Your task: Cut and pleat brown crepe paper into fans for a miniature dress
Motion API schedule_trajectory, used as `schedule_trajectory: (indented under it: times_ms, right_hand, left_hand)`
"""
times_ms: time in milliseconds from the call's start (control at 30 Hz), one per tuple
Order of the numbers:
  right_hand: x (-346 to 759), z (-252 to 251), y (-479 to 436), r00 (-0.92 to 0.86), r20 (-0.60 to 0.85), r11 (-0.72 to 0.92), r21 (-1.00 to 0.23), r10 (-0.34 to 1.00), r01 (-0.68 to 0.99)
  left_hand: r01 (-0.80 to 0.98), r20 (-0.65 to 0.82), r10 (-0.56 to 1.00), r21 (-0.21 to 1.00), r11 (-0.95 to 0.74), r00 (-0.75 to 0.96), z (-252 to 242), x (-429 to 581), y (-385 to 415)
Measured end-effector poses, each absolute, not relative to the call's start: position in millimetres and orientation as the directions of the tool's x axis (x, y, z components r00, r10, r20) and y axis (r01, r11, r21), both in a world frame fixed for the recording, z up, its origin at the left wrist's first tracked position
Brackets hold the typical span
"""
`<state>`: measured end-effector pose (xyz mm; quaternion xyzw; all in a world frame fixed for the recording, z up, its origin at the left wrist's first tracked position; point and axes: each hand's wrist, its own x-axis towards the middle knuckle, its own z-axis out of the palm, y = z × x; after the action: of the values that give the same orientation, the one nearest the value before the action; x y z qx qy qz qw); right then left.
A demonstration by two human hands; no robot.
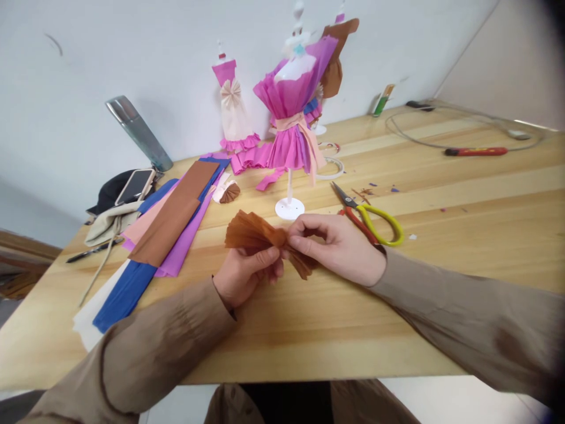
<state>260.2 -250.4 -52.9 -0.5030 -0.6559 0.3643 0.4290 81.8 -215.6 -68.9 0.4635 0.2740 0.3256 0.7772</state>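
Note:
A pleated brown crepe paper bow is held above the table between both hands. My left hand pinches it from below near the gathered middle, thumb on top. My right hand is closed on the bow's centre with thumb and forefinger, and one fan end pokes out beneath it. Just beyond the bow stands a small white dress form wearing a pink and purple crepe paper dress with a peach sash. Scissors with yellow and red handles lie beside my right wrist.
Brown, blue, pink and purple crepe paper strips lie at the left, near a phone and a metal flask. More dressed forms stand by the wall. A red-handled tool, a cable and a tape roll are at the right.

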Motion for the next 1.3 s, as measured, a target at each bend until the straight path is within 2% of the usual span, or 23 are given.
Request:
schedule_trajectory:
  times_ms: [100,233,300,367,400,433,467,500,533,567,600,633,700,767,867,933,967,1033,1100,1167,1300]
  right_hand:
    - [260,-56,-249,-0.107,0.217,0.241,-0.907,0.970,0.345]
    - [262,-60,-246,-0.081,0.336,0.343,-0.876,0.938,0.341]
    - [265,-61,-244,-0.056,0.441,0.428,-0.823,0.896,0.374]
    - [270,-62,-242,-0.022,0.527,0.486,-0.766,0.850,0.421]
    - [272,-63,-240,-0.002,0.551,0.496,-0.749,0.834,0.439]
    - [274,-64,-239,0.015,0.564,0.497,-0.739,0.825,0.454]
    - [276,-65,-237,0.030,0.570,0.493,-0.735,0.821,0.465]
    - [278,-67,-235,0.045,0.570,0.485,-0.735,0.820,0.474]
    - [279,-68,-234,0.058,0.568,0.475,-0.736,0.821,0.482]
    - [280,-70,-232,0.067,0.564,0.465,-0.737,0.823,0.490]
    - [280,-71,-232,0.070,0.559,0.457,-0.738,0.826,0.496]
    - [280,-72,-231,0.065,0.552,0.451,-0.739,0.831,0.501]
    - [279,-73,-232,0.026,0.532,0.446,-0.734,0.847,0.512]
    - [277,-71,-236,-0.040,0.514,0.456,-0.720,0.857,0.524]
    - [274,-66,-244,-0.149,0.526,0.512,-0.658,0.837,0.552]
    - [271,-65,-249,-0.216,0.557,0.562,-0.579,0.802,0.591]
    - [269,-65,-251,-0.250,0.566,0.580,-0.532,0.785,0.617]
    - [264,-66,-256,-0.313,0.557,0.590,-0.432,0.769,0.682]
    - [258,-68,-259,-0.357,0.518,0.569,-0.337,0.777,0.750]
    - [254,-69,-261,-0.383,0.464,0.534,-0.255,0.799,0.806]
    - [251,-70,-262,-0.403,0.399,0.500,-0.174,0.824,0.849]
  left_hand:
    - [-0.194,-0.069,0.752,0.947,0.256,0.655,-68,82,-216]
    - [-0.072,0.031,0.771,0.997,0.019,0.636,-61,81,-214]
    - [0.030,0.110,0.808,0.987,-0.156,0.579,-56,77,-213]
    - [0.134,0.305,0.807,0.896,-0.423,0.506,-52,69,-211]
    - [0.192,0.443,0.756,0.788,-0.585,0.482,-50,65,-210]
    - [0.259,0.574,0.645,0.612,-0.747,0.504,-49,61,-209]
    - [0.328,0.655,0.507,0.386,-0.862,0.560,-48,57,-209]
    - [0.393,0.677,0.384,0.150,-0.907,0.628,-48,55,-210]
    - [0.422,0.652,0.281,-0.065,-0.904,0.704,-49,54,-211]
    - [0.458,0.594,0.254,-0.220,-0.861,0.763,-51,55,-212]
    - [0.475,0.523,0.264,-0.322,-0.819,0.810,-53,56,-214]
    - [0.488,0.450,0.308,-0.369,-0.791,0.838,-55,59,-216]
    - [0.532,0.313,0.441,-0.328,-0.781,0.841,-59,63,-219]
    - [0.564,0.226,0.524,-0.180,-0.806,0.821,-59,63,-219]
    - [0.521,0.247,0.530,0.107,-0.847,0.811,-54,54,-213]
    - [0.475,0.312,0.530,0.241,-0.847,0.788,-50,47,-205]
    - [0.460,0.349,0.527,0.261,-0.849,0.775,-50,44,-201]
    - [0.447,0.415,0.497,0.218,-0.868,0.762,-51,40,-191]
    - [0.375,0.443,0.405,0.158,-0.914,0.800,-56,40,-181]
    - [0.297,0.467,0.331,0.148,-0.943,0.820,-61,42,-173]
    - [0.240,0.497,0.284,0.152,-0.959,0.820,-69,44,-165]
